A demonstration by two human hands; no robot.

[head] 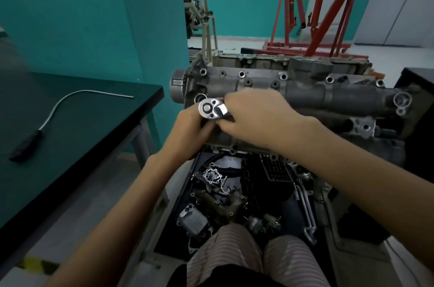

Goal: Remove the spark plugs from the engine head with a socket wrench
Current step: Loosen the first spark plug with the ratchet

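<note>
**Two hands on a ratchet wrench at the left end of an engine head**

Head view, looking forward and down. A grey cast-metal engine head (281,89) lies across the middle of the frame, running from 9 o'clock to 3 o'clock, with bolt holes along its top edge. At its left end sits the shiny round head of a socket wrench (210,108), facing up. The socket and any spark plug below it are hidden, so I cannot tell whether a plug is engaged.

The left hand (190,127) comes in from 7 o'clock; its fingers curl around and beneath the wrench head, steadying it. The right hand (256,117) comes in from 4 o'clock and lies over the wrench handle, fingers wrapped around it, covering most of the handle.

At 9 o'clock a dark green bench (77,127) carries a flexible pick-up tool (58,108) with a black grip. At 6 o'clock, below the head, a tray holds loose engine parts (211,192). A red engine hoist (312,11) stands at 1 o'clock.

Handling, as a judgement: the wrench is rigid steel, fairly heavy, and its polished head looks slippery, so the handle is the better place to grip. One hand pressing on the head should keep the socket square. Spark plugs have brittle ceramic bodies; a tilted socket could crack one.
</note>
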